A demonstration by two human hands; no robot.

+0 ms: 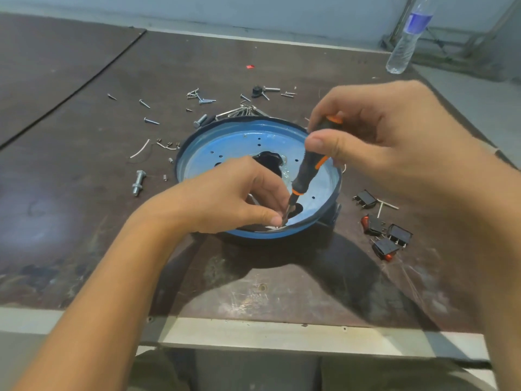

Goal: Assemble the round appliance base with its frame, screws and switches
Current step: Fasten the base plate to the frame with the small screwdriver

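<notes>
A round blue appliance base (239,142) lies open side up in the middle of the table, with small holes and a dark central opening. My right hand (380,142) grips the black and orange handle of a screwdriver (310,167), whose tip points down at the base's near rim. My left hand (236,196) pinches the screwdriver's shaft, or a screw at its tip, inside the near rim; which of the two is hidden. Several black rocker switches (386,232) with red buttons lie to the right of the base.
Loose screws (201,98), a large bolt (138,182), small metal bits and a black knob (256,91) lie scattered behind and left of the base. A clear water bottle (406,43) stands at the far right. The table's front edge (282,338) is close to me.
</notes>
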